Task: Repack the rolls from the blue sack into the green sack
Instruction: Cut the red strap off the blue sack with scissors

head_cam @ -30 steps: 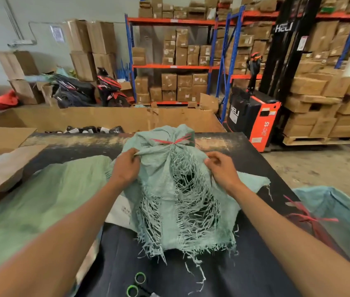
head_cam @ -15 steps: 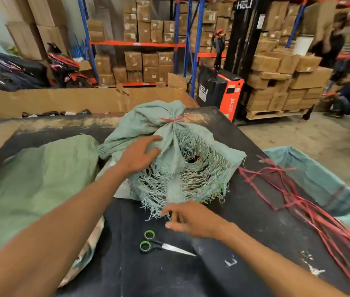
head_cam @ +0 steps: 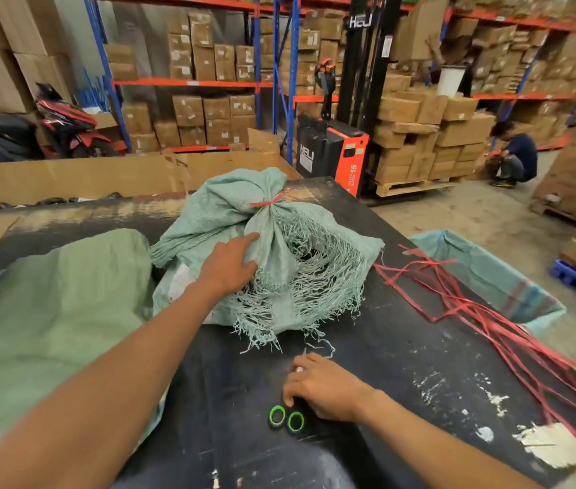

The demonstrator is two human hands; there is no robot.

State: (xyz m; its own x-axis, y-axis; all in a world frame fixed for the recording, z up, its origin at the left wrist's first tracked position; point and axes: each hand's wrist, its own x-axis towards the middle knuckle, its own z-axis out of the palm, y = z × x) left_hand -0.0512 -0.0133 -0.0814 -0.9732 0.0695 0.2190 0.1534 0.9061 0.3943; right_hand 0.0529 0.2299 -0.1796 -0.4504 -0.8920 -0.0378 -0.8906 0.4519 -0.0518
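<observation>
Opening of the tied sack. The blue sack (head_cam: 223, 220), frayed and torn along its near face, lies on the black table (head_cam: 402, 365), its neck gathered and bound by a red tie (head_cam: 272, 201) just beyond the fingertips of the left hand (head_cam: 228, 266). That hand is laid flat on the sack with fingers nearly straight; nothing is gripped, the cloth is only pressed down. The right hand (head_cam: 318, 386) is lowered onto the table nearer the body, its fingers curled over the scissors (head_cam: 286, 418), of which only the two green loops show beside the fingertips; whether the tool is actually held cannot be told. The green sack (head_cam: 50, 312) is spread to the left of the left forearm. No rolls are visible; they are presumably still inside. Loose red straps (head_cam: 473, 312) trail to the right of the right hand.

The step in hand is judged to be the taking up of the scissors so that the tie can be cut. It is best done with the loops seated fully on thumb and finger before lifting, the neck kept pinned by the left hand, and the blades brought to the tie alone, clear of those fingertips and of the loose threads, which are likely to snag.
</observation>
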